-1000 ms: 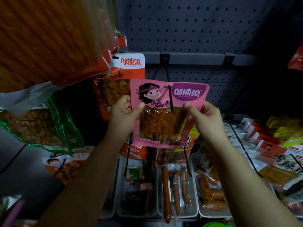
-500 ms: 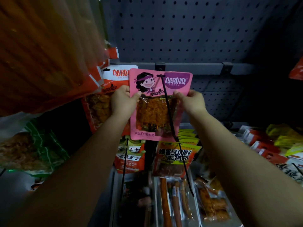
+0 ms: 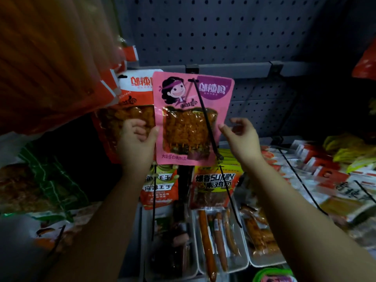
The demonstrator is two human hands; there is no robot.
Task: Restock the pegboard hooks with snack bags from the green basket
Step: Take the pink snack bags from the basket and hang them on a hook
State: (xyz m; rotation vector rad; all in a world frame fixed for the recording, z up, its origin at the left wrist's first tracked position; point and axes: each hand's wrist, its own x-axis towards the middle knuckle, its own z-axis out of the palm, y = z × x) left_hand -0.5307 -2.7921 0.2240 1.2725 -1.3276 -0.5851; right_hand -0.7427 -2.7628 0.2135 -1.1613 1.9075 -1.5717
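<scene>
A pink snack bag (image 3: 191, 110) with a cartoon face hangs on a black hook (image 3: 205, 117) that passes through its top hole, pushed back near the grey pegboard (image 3: 213, 31). My left hand (image 3: 135, 145) touches the bag's left edge with the thumb, fingers loosely curled. At the bag's right edge my right hand (image 3: 241, 137) has its fingers spread, the fingertips just touching or barely off the edge. A green basket's rim (image 3: 272, 274) shows at the bottom edge.
An orange bag (image 3: 132, 102) of the same brand hangs just left of the pink one. Big orange packs (image 3: 50, 58) loom at upper left. Below hang more snack bags (image 3: 213, 186), over white trays (image 3: 221, 241) of sausages. Packed hooks (image 3: 325, 176) fill the right.
The pink bag slid up along the hook toward the pegboard. Both hands have dropped to its lower edges and loosened their grip; the right hand's fingers have opened.
</scene>
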